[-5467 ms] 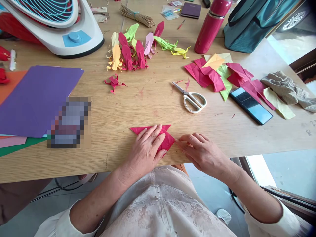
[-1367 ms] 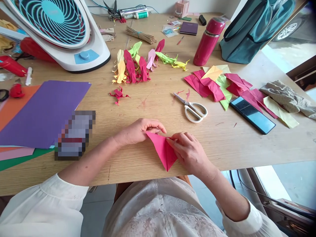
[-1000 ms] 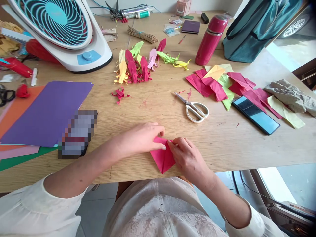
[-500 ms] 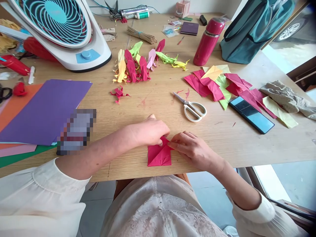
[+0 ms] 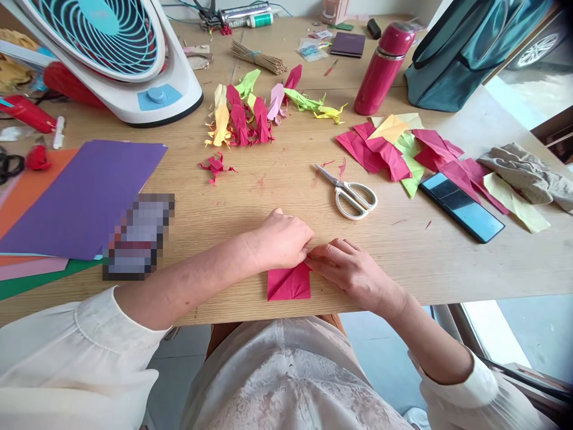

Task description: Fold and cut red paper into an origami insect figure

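Observation:
A square of red folded paper (image 5: pixel 289 283) with crease lines lies flat by the table's front edge. My left hand (image 5: pixel 286 239) reaches over its far edge, fingers closed at the upper right corner. Beside it, my right hand (image 5: pixel 351 272) pinches that same corner from the right. The fingertips of both hands nearly meet there, and they hide the corner itself. White-handled scissors (image 5: pixel 356 200) lie beyond my right hand, blades pointing to the far left. A small red paper figure (image 5: pixel 216 167) rests beyond my left forearm.
Several folded paper figures (image 5: pixel 239 125) stand together at the back. Loose paper pieces (image 5: pixel 389 149), a phone (image 5: pixel 463 206) and a red flask (image 5: pixel 385 71) are to the right. A fan (image 5: pixel 165 98), coloured sheets (image 5: pixel 85 197) and a blurred-out device (image 5: pixel 141 239) are on the left.
My left hand has shifted slightly right and toward me, covering more of the paper's far part. My right hand keeps its pinch at the corner. The view has tilted slightly.

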`<state>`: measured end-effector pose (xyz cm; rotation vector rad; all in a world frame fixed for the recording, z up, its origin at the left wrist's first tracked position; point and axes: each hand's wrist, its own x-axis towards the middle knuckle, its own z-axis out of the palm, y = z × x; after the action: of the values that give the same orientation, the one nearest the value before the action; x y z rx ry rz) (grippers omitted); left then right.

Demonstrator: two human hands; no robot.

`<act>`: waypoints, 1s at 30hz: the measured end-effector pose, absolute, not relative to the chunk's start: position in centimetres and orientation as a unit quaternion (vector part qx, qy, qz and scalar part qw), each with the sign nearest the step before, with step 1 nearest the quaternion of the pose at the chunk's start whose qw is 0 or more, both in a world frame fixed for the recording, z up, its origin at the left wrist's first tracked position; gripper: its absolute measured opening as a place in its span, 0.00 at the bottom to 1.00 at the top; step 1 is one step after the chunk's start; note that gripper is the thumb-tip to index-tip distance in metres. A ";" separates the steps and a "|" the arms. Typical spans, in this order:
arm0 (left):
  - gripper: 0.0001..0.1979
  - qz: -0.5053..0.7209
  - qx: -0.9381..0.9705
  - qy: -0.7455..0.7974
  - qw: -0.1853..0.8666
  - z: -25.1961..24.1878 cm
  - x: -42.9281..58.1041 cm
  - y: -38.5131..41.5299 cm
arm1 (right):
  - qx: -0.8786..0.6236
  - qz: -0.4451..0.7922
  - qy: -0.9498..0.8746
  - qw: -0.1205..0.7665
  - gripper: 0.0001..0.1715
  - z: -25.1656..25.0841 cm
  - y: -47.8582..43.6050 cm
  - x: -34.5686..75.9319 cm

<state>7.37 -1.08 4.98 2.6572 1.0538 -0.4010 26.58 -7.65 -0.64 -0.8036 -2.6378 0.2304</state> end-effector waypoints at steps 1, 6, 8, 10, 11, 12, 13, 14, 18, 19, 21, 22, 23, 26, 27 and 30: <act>0.11 -0.137 0.911 0.368 0.128 5.0 7.4 -1.2 | -0.286 0.078 -0.936 0.188 0.19 -0.6 -7.7 26.6; 0.10 -0.140 0.905 0.374 0.147 5.0 7.2 -1.1 | -0.294 0.067 -0.934 0.191 0.18 -0.7 -7.9 26.5; 0.09 -0.139 0.908 0.370 0.143 5.0 7.1 -1.0 | -0.297 0.067 -0.934 0.189 0.18 -0.7 -7.9 26.5; 0.06 -0.136 0.912 0.364 0.132 5.1 6.8 -1.0 | -0.299 0.066 -0.933 0.189 0.17 -0.7 -8.0 26.5; 0.05 -0.136 0.914 0.361 0.124 5.2 6.7 -1.0 | -0.300 0.065 -0.933 0.189 0.17 -0.6 -8.0 26.4; 0.04 -0.136 0.916 0.360 0.114 5.3 6.5 -1.0 | -0.302 0.063 -0.932 0.188 0.18 -0.6 -8.0 26.4; 0.03 -0.138 0.917 0.359 0.104 5.5 6.3 -1.1 | -0.303 0.062 -0.932 0.187 0.18 -0.6 -8.1 26.4; 0.02 -0.139 0.917 0.361 0.093 5.7 6.1 -1.2 | -0.304 0.060 -0.932 0.186 0.18 -0.5 -8.1 26.4; 0.02 -0.126 0.914 0.380 0.068 6.3 5.2 -1.7 | -0.308 0.050 -0.933 0.179 0.19 -0.4 -8.3 26.4; 0.02 -0.118 0.913 0.386 0.062 6.4 5.0 -1.9 | -0.309 0.049 -0.933 0.176 0.19 -0.3 -8.3 26.4; 0.02 -0.099 0.913 0.394 0.046 6.5 4.5 -2.3 | -0.311 0.048 -0.933 0.175 0.19 -0.3 -8.4 26.4; 0.02 -0.088 0.913 0.397 0.036 6.5 4.3 -2.6 | -0.313 0.045 -0.933 0.175 0.18 -0.3 -8.5 26.4; 0.02 -0.077 0.913 0.400 0.025 6.5 4.1 -2.9 | -0.314 0.042 -0.932 0.174 0.18 -0.2 -8.5 26.3; 0.05 -0.039 0.917 0.398 -0.002 6.3 3.6 -3.9 | -0.317 0.032 -0.932 0.172 0.17 -0.1 -8.6 26.3; 0.06 -0.025 0.919 0.394 -0.012 6.2 3.4 -4.3 | -0.316 0.030 -0.933 0.171 0.17 -0.1 -8.7 26.2; 0.08 0.021 0.924 0.378 -0.047 5.8 3.0 -5.4 | -0.314 0.028 -0.933 0.172 0.17 -0.2 -8.7 26.2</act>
<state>2.95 -5.39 5.79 2.9935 1.2257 0.0681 26.21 -8.68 -0.17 -0.8906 -2.6492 0.0792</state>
